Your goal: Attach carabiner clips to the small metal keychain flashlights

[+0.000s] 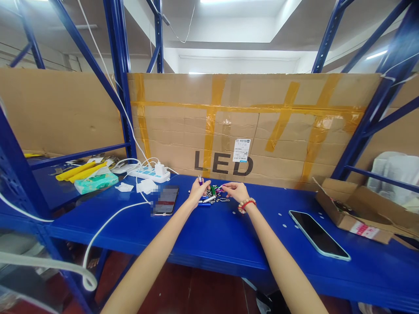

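Note:
My left hand (198,192) is closed round a small, slim tube with a dark purple body and a shiny metal end (200,179), which sticks up past the thumb. A small heap of coloured metal pieces (209,199) lies on the blue shelf between my hands, with silver, blue, green and purple tubes and clip-like rings among them. At the right edge of this heap my right hand (236,191) is pinched, its fingertips at a thin pinkish-purple piece too small to name. A beaded bracelet and a red band (247,205) circle the right wrist.
On the blue shelf (222,235), a phone (166,200) lies left of my hands and another phone (319,235) lies right. An open cardboard box (360,213) stands far right. A white power strip (150,173) with cables, tissues and yellow packets (80,171) are left. Cardboard (183,131) walls the back.

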The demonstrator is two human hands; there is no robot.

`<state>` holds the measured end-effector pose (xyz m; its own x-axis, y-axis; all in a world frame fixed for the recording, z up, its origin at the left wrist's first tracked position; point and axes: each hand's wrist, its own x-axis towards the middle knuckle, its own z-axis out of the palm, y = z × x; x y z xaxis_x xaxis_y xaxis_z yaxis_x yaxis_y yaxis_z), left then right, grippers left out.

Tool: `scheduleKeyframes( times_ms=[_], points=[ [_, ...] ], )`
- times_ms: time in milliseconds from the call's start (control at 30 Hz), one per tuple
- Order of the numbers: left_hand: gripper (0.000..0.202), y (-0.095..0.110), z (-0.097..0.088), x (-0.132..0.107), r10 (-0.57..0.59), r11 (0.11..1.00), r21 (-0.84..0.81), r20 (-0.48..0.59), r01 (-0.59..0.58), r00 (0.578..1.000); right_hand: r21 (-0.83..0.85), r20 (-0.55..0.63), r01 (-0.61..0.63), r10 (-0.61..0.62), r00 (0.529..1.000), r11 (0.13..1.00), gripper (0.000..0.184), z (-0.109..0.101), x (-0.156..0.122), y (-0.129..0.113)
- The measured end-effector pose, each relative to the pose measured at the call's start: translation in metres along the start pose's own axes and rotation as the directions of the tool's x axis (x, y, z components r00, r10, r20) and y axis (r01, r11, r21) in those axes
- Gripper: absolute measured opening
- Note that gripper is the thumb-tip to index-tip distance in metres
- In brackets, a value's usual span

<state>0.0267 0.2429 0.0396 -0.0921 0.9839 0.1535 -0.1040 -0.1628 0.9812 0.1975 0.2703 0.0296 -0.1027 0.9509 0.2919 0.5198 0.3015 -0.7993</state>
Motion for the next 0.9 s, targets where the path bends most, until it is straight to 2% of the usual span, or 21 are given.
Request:
scheduleKeyframes(
  times_ms=[200,400,633,900],
  points=[
    [0.029,-0.008,0.004,0.001,-0.070,0.998,0.012,0.135,0.069,0.988,0.201,0.061,0.059,-0.072,0.995,0.978,0.039,0.004,-0.002,-0.008],
    [0.034,-0.009,0.005,-0.001,-0.073,0.997,0.008,0.250,0.074,0.965,0.273,0.018,0.087,-0.096,0.995,0.958,0.045,0.001,-0.001,-0.006],
    [0.037,-0.012,0.004,0.001,-0.040,0.999,-0.027,0.225,0.047,0.974,0.290,0.040,0.091,-0.107,0.993,0.953,0.042,0.001,-0.001,-0.004],
    [0.040,-0.007,0.002,0.000,0.006,0.998,-0.062,0.102,0.000,0.995,0.298,0.151,0.147,-0.199,0.968,0.943,0.051,0.003,-0.006,-0.011]
  ],
)
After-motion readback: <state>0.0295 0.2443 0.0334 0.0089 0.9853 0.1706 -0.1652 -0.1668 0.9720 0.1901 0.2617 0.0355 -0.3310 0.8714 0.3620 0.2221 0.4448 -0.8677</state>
